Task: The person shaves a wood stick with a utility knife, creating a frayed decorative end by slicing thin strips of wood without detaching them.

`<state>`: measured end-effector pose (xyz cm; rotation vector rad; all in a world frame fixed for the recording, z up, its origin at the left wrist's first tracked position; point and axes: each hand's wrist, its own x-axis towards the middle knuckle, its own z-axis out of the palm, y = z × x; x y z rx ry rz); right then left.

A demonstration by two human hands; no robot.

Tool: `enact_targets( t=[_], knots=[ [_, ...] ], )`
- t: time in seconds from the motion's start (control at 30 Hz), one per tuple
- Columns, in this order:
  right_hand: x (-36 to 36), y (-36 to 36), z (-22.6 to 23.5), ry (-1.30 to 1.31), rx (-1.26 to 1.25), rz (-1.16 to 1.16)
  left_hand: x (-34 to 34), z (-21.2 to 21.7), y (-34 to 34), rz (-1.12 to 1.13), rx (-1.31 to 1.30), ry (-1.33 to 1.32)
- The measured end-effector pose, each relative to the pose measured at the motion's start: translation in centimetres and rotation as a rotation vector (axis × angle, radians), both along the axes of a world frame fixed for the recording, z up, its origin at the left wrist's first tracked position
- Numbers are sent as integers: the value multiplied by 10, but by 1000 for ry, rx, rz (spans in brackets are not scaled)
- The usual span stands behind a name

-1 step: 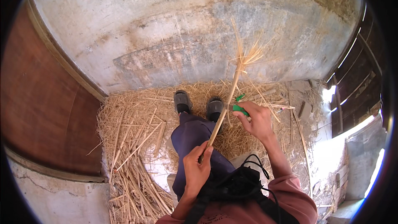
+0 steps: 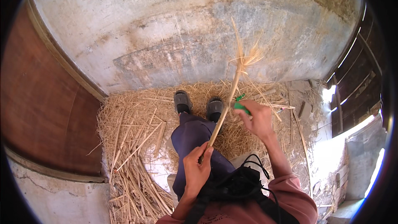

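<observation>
Looking down from the head camera, we saw a seated person's own two hands working on a long straw stalk [image 2: 227,107]. The left hand [image 2: 196,170], at about six o'clock in the view, was closed around the stalk's lower end. From there the stalk slanted up toward twelve o'clock, its frayed tip spreading in front of a weathered grey wall [image 2: 186,29]. The right hand [image 2: 258,118], just right of centre, was closed on a small green tool [image 2: 239,103] that touched the stalk partway up. Loose straw [image 2: 132,141] covered the ground from nine to three o'clock. Two dark shoes [image 2: 198,103] rested at the centre, below the wall. A brown curved panel [image 2: 45,112] filled nine o'clock.
</observation>
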<state>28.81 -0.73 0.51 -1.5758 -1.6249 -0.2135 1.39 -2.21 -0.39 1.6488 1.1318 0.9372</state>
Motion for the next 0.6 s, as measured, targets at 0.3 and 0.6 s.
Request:
enact_targets(
  t=[0.3,0.6],
  knots=[
    [32,20,1,18,-7,-167,-9,-12,-9,-17,-39,-13],
    [56,31,-10,48,28,-203,-12,-26,-14,-22,-1,-54]
  ],
)
